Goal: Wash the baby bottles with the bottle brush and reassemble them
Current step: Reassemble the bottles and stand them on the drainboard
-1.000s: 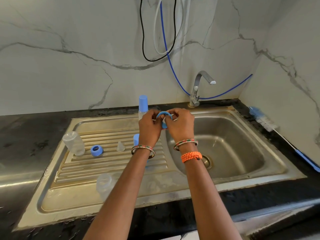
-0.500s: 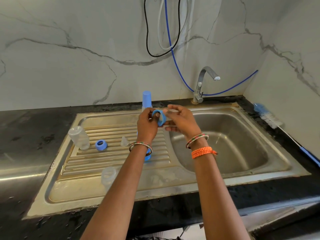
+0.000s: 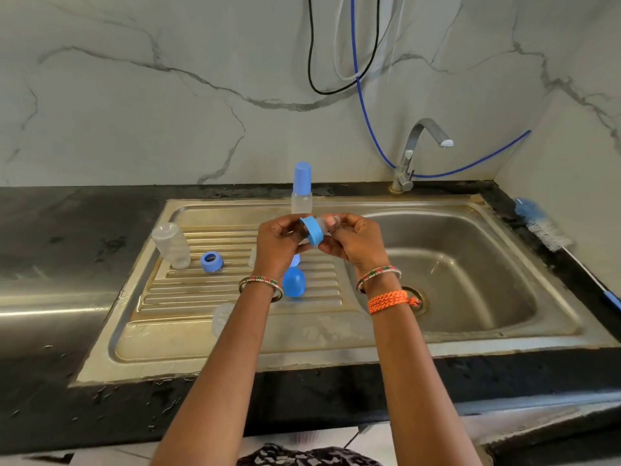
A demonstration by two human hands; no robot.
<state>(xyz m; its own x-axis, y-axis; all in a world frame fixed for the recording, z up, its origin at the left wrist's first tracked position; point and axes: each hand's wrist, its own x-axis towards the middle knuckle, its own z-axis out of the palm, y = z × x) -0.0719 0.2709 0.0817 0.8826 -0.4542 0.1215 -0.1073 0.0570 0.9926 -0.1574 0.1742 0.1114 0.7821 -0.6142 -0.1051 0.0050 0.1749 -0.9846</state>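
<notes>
While raised above the ridged steel draining board [image 3: 188, 297], a blue plastic screw ring [image 3: 313, 231] with a clear silicone teat [image 3: 323, 225] is pinched by both the left hand [image 3: 277, 243] and the right hand [image 3: 356, 242]. A capped clear bottle [image 3: 301, 190] stands beyond; a blue-bristled bottle brush [image 3: 541, 227] lies far right.

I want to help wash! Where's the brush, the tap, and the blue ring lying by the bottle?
bottle brush [image 3: 547, 231]: head view, on its white bristles.
tap [image 3: 424, 133]: head view, on the curved spout.
blue ring [image 3: 211, 261]: head view, on its rim.
</notes>
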